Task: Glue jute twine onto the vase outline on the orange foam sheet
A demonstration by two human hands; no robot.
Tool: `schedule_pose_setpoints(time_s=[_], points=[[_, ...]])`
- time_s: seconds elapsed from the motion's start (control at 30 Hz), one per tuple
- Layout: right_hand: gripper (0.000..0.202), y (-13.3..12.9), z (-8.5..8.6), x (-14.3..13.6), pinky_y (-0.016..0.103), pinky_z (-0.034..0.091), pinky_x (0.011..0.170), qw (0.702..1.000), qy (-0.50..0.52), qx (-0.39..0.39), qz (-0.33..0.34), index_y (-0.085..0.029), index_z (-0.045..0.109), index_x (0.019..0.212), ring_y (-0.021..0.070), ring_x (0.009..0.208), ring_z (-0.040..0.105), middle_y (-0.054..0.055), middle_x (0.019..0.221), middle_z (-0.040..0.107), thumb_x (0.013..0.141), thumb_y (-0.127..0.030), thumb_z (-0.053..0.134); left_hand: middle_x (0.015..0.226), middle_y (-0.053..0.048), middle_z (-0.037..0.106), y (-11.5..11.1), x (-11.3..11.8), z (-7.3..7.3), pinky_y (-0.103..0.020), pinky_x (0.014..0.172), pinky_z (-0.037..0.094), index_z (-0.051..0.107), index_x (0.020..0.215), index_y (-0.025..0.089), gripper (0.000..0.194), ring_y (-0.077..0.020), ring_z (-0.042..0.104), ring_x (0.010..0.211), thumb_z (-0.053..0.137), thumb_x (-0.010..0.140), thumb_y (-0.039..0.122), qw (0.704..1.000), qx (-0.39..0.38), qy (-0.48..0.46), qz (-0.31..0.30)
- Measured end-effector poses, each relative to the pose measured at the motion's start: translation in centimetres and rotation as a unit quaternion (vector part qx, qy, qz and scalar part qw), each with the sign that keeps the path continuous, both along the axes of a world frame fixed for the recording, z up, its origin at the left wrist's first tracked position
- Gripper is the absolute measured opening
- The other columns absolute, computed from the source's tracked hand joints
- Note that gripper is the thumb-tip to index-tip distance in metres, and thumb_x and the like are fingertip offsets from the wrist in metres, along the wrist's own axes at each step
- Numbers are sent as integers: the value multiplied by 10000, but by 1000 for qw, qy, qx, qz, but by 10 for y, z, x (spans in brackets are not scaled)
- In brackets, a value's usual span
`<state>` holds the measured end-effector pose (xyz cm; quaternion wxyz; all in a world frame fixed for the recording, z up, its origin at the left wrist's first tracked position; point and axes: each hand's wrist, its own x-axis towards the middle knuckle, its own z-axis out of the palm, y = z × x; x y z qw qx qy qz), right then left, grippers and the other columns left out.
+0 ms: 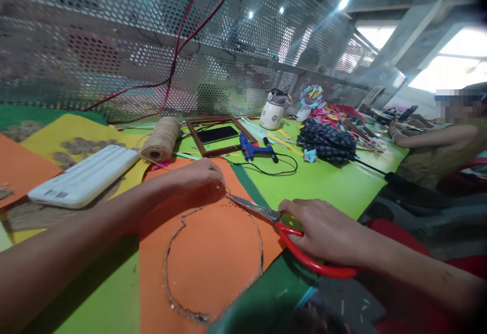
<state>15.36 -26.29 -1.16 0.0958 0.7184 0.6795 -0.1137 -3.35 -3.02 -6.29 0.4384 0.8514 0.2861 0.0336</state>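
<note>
On an orange sheet point(205, 258) lies a rough loop of brown twine point(166, 268). My left hand point(203, 179) pinches the twine at the loop's top, its fingers closed. My right hand point(323, 230) is wrapped round the red handles of a pair of scissors point(262, 210). The blades point left, and their tips touch or nearly touch the twine just beside my left fingers. Whether the blades are slightly parted is too small to tell. Behind my left hand a twine spool point(162, 140) lies on its side.
A white power bank point(83, 176) is at the left on yellow paper. Farther back are a wooden frame point(198, 146), a phone point(217, 134), a blue glue gun point(253, 148) with a cable, a white bottle point(273, 113) and a folded dark umbrella point(327, 141). A person point(449, 143) sits at the far right.
</note>
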Motion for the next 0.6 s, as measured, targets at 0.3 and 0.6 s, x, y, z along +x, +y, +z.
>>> schedule_pose_setpoints(time_s=[0.3, 0.6], points=[[279, 4, 7, -13, 345, 369, 692, 998, 13, -55, -28, -205, 576, 1120, 294, 917, 642, 113, 986, 686, 869, -301, 498, 552, 3, 564, 9, -3, -6, -239, 515, 342, 613, 585, 174, 357, -125, 464, 523, 605, 784, 470, 998, -28, 7, -59], [251, -6, -10, -33, 324, 272, 625, 996, 32, -42, -68, -224, 589, 1074, 240, 783, 598, 79, 942, 641, 848, -280, 495, 573, 4, 571, 14, -7, -6, -227, 539, 362, 619, 601, 154, 324, -109, 469, 542, 659, 776, 423, 984, -130, -7, -118]])
